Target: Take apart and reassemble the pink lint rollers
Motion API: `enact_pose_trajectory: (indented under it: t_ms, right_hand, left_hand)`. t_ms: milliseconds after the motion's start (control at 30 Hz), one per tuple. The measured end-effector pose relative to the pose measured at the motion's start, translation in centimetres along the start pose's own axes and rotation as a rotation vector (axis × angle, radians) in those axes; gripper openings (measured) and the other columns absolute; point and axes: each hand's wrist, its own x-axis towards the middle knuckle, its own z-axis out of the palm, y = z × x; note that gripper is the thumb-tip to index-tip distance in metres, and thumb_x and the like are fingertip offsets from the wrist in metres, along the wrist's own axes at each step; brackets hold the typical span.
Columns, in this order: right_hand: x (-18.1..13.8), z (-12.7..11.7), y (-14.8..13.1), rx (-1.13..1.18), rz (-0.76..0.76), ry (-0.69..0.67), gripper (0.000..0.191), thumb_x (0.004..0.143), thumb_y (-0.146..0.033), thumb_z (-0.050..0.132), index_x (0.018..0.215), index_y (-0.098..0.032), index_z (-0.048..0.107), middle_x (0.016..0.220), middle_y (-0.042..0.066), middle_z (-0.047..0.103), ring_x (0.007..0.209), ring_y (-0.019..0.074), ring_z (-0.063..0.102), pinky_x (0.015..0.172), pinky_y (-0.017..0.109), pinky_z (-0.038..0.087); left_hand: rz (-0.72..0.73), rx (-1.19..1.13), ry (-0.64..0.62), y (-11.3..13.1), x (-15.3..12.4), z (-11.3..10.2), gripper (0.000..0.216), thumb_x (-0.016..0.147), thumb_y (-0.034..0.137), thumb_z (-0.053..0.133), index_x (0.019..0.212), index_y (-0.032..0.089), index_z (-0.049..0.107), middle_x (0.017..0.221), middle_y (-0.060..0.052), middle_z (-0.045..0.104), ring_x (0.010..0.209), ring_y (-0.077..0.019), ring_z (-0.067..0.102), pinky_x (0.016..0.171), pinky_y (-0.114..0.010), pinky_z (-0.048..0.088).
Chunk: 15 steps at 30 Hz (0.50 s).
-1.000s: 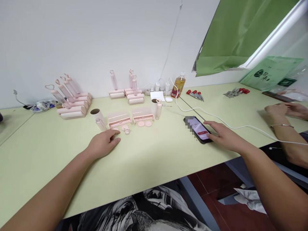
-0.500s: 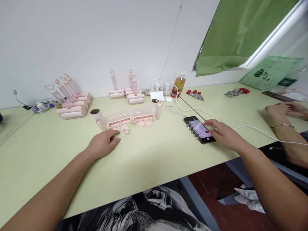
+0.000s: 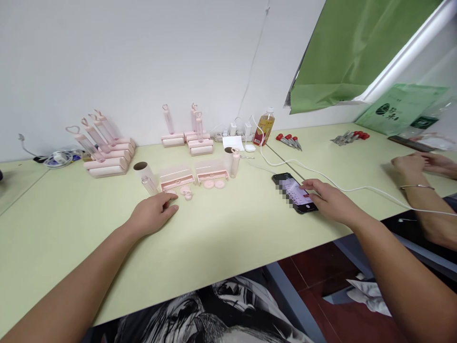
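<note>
My right hand (image 3: 326,197) rests at the right edge of a black smartphone (image 3: 298,193) lying face up, its fingertips over the lit screen. The hand holds nothing and its fingers are apart. On the table to the left lies my left hand (image 3: 153,214), fingers loosely bent and the thumb apart, with nothing gripped. Just beyond its fingertips are small pink round parts (image 3: 186,191) and two open pink cases (image 3: 177,180). A cardboard-lined roll (image 3: 142,171) and a clear pink handle (image 3: 149,186) stand beside them.
Assembled pink lint rollers (image 3: 109,159) stand at the back left, with more (image 3: 200,143) along the wall. A drink bottle (image 3: 264,126), a white cable (image 3: 314,166) and red-handled screwdrivers (image 3: 290,141) sit behind the phone. A co-worker's hands (image 3: 424,164) rest at the far right.
Nearly everything stays in place. The view has shifted very slightly; both hands keep their positions.
</note>
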Motion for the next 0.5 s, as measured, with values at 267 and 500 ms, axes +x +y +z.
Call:
enact_pose_trajectory:
  t_ms: [267, 500]
  right_hand:
    - [-0.14, -0.19, -0.47, -0.008, -0.038, 0.026, 0.036, 0.083, -0.020, 0.043, 0.118, -0.021, 0.052, 0.117, 0.011, 0.067, 0.107, 0.0322, 0.061, 0.089, 0.050, 0.050]
    - [-0.08, -0.14, -0.27, -0.001, -0.026, 0.017, 0.039, 0.082, -0.021, 0.044, 0.121, -0.021, 0.052, 0.120, 0.011, 0.066, 0.108, 0.0324, 0.061, 0.090, 0.049, 0.049]
  left_hand:
    - [0.013, -0.016, 0.009, -0.16, -0.01, 0.04, 0.050, 0.085, 0.054, 0.041, 0.121, 0.025, 0.060, 0.083, -0.001, 0.067, 0.074, -0.0206, 0.061, 0.063, -0.030, 0.043]
    - [0.004, -0.006, 0.004, -0.01, -0.04, -0.05, 0.050, 0.085, 0.054, 0.041, 0.120, 0.025, 0.061, 0.083, -0.001, 0.067, 0.076, -0.0207, 0.062, 0.062, -0.030, 0.043]
